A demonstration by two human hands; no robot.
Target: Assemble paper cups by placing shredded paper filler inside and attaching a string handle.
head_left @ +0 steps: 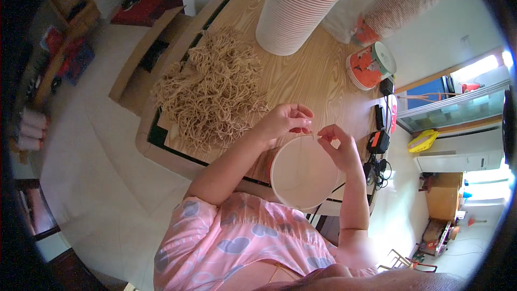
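A white paper tub (304, 175) with its open mouth toward me stands at the table's near edge, close to my body. Above its far rim my left hand (288, 122) pinches thumb and fingers together. Just to the right, my right hand (340, 145) is also closed in a pinch, at the tub's rim. Between the fingertips a short bit of thin cord (312, 134) faintly shows; most of it is hidden or too fine to make out. A big tangled heap of beige cords (215, 89) lies left of my left hand.
A tall stack of nested white tubs (301, 13) rises at the back of the wooden table (307, 83). Behind it lies a bagged stack (409, 2). An orange-patterned tub (369, 67) stands at the right, near black power adapters and cables (378, 143). A cardboard box (145, 59) adjoins the left edge.
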